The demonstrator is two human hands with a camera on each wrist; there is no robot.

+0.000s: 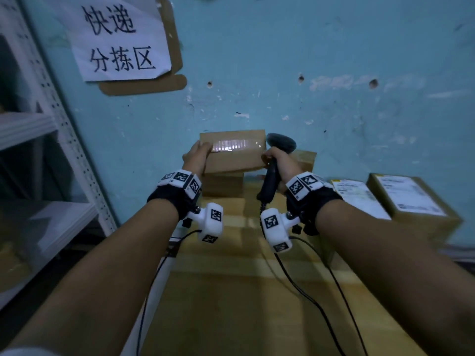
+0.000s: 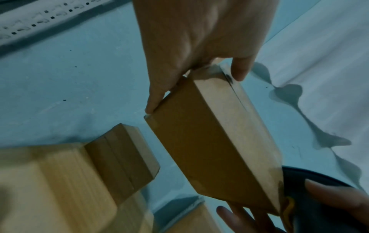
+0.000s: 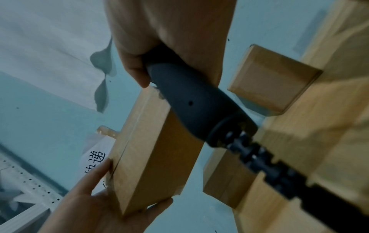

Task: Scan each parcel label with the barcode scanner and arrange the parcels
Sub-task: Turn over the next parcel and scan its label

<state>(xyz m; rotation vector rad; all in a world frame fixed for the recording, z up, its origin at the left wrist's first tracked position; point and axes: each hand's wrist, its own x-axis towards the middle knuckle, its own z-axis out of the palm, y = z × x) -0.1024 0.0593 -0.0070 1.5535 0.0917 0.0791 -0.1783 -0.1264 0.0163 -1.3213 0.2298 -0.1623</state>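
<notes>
Wall (image 1: 321, 60) is teal, paint scuffed & chipped, w/ a few small holes. Upper left: white paper sign (image 1: 118, 34) w/ handwritten black characters, stuck over brown cardboard (image 1: 144, 86). Far left stands a white metal rack (image 1: 51, 98) w/ perforated upright & pale shelves; wooden table (image 1: 231, 291) butts against the wall; light dim overall.

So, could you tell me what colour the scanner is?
Black scanner, clearest in the right wrist view.
</notes>
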